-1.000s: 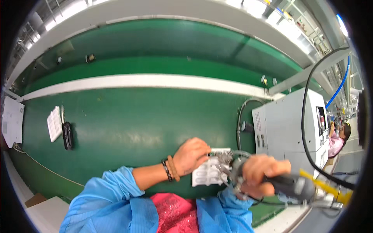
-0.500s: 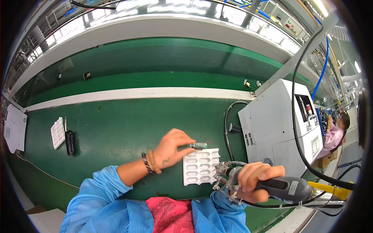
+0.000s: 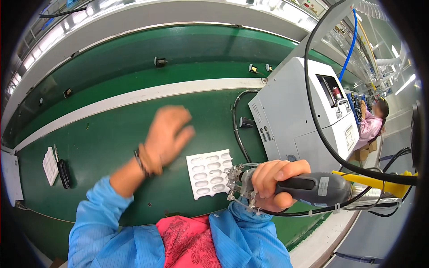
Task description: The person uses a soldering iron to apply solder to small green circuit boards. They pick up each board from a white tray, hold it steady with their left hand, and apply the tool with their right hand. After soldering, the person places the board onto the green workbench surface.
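My left hand (image 3: 166,136) is over the green bench, slightly blurred, its thumb apart from the fingers and nothing seen in it. Well beyond it, on the green belt, lies a small dark piece (image 3: 160,61). My right hand (image 3: 276,185) is wrapped round a grey power screwdriver (image 3: 315,188) with a metal head and thin hoses, held roughly level and pointing left. Next to that head, a white tray (image 3: 191,163) with rows of oval hollows lies on the bench. The tool head covers the tray's right edge.
A large white machine (image 3: 286,116) stands at the right, with a black cable (image 3: 235,120) and a black cup-like piece (image 3: 246,122) beside it. A second white tray (image 3: 50,166) and a black case (image 3: 64,173) lie far left. Beyond the machine sits a person in pink (image 3: 370,125).
My left hand has moved up and away from the tray and let go of the small dark piece. A dark piece now lies on the belt. The whole view has shifted.
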### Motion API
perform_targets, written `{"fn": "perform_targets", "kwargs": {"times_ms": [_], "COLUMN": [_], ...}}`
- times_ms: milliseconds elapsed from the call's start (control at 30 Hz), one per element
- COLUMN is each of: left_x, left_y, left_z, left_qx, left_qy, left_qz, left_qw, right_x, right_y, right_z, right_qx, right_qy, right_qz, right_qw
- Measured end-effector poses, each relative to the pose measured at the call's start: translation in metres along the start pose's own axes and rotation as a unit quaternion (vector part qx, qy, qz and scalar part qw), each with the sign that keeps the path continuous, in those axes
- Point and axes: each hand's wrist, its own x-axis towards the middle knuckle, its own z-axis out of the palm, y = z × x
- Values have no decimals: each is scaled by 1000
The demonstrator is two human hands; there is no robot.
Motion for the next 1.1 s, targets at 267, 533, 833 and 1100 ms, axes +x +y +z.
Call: {"fn": "perform_targets", "kwargs": {"times_ms": [267,533,833,1100], "left_x": [-89,-93,-81,-27], "left_y": [73,63,49,27], "left_z": [29,31,31,20], "left_qx": [-108,-130,-122,-110], "left_qy": [-134,-127,-129,-90], "left_qz": [54,64,90,123], "left_qw": [984,981,980,982], "right_x": [2,2,6,9], "right_y": [9,10,3,-1], "right_z": [5,22,16,-6], "right_qx": [1,-4,-5,-14], "right_qy": [-2,64,38,-20], "right_qz": [-13,-32,-30,-57], "right_qw": [1000,997,999,998]}}
